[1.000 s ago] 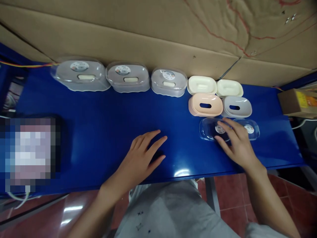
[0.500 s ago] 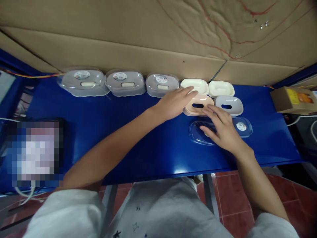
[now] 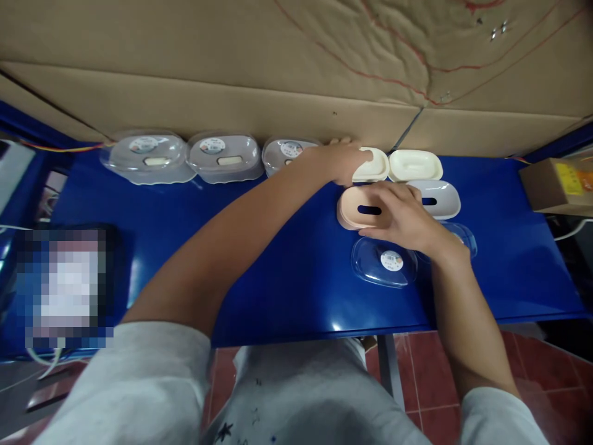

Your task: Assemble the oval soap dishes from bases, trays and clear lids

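Observation:
My left hand (image 3: pixel 345 162) reaches to the back of the table, its fingers curled around the left end of a cream oval tray (image 3: pixel 377 165). My right hand (image 3: pixel 402 213) grips the right side of a peach soap dish (image 3: pixel 356 207) that has a dark slot in its bottom. Beside the cream tray sits a second cream tray (image 3: pixel 416 165). Just right of my right hand is a light grey soap dish (image 3: pixel 442 199), partly covered by it. A clear lid (image 3: pixel 370 262) with a round label lies in front of the peach dish.
Three grey soap dishes under clear lids, the left one (image 3: pixel 148 161) included, line the back of the blue table (image 3: pixel 287 290). Another clear lid (image 3: pixel 463 238) is partly behind my right wrist. Cardboard (image 3: pixel 231 105) covers the back wall. A carton (image 3: pixel 556 185) stands at the right.
My right hand has closed on the peach dish, which has come slightly towards me and left, apart from the cream tray. My left hand has moved to the cream tray's left end.

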`<state>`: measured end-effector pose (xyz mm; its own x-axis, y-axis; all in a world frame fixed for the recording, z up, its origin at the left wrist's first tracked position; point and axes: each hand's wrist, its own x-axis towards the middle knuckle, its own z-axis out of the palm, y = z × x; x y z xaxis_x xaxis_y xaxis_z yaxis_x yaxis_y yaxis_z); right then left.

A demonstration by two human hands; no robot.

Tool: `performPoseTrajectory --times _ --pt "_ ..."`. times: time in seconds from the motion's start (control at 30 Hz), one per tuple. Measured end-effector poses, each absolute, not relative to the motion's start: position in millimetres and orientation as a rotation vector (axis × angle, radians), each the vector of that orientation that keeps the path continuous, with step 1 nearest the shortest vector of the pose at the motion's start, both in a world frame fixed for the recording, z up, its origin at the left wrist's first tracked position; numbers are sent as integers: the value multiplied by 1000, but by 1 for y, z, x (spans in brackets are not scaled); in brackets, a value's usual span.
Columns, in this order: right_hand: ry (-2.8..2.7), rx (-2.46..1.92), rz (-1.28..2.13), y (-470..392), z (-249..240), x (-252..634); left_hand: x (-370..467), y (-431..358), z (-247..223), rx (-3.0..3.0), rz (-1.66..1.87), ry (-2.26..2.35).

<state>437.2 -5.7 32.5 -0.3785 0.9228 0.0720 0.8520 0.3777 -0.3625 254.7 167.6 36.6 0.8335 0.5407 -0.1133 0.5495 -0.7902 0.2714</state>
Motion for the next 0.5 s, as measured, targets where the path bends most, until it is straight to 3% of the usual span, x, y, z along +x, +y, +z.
performPoseTrajectory --times 0.27,0.5 --pt "-2221 -1524 425 -18 61 465 262 155 35 2723 -118 906" --pt "-2218 -1465 414 -21 66 461 220 95 24 2755 93 851"
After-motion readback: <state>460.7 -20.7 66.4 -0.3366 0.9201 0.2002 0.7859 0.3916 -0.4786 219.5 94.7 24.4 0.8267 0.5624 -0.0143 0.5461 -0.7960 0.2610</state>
